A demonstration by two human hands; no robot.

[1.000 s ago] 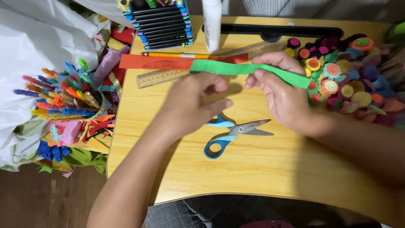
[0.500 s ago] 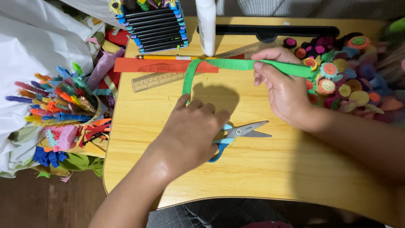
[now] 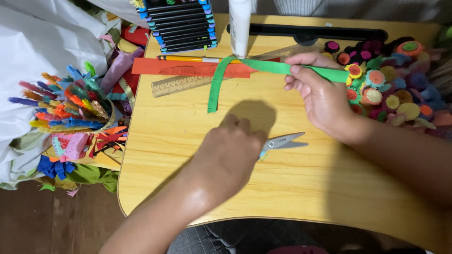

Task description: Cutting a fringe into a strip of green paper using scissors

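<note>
Left hand (image 3: 230, 153) covers the scissors (image 3: 282, 141) on the counter (image 3: 301, 188) — fingers probably closing on the handles. Right hand (image 3: 320, 96) pinches the green strip (image 3: 263, 66); keep it taut — blades clear.

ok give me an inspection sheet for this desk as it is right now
surface: light wooden table with rounded corners.
job's things: green paper strip, one end pinched up, the other curling down onto the table; scissors lying flat, handles hidden under a hand.
clutter: red paper strip, ruler, pencil, white glue bottle, black marker set, pile of rolled paper flowers at the right edge, fringed paper scraps off the left edge.
hands: left hand lies over the scissor handles; right hand pinches the green strip.
cables: nothing seen.
surroundings: white plastic bag at left, dark wood floor below.
</note>
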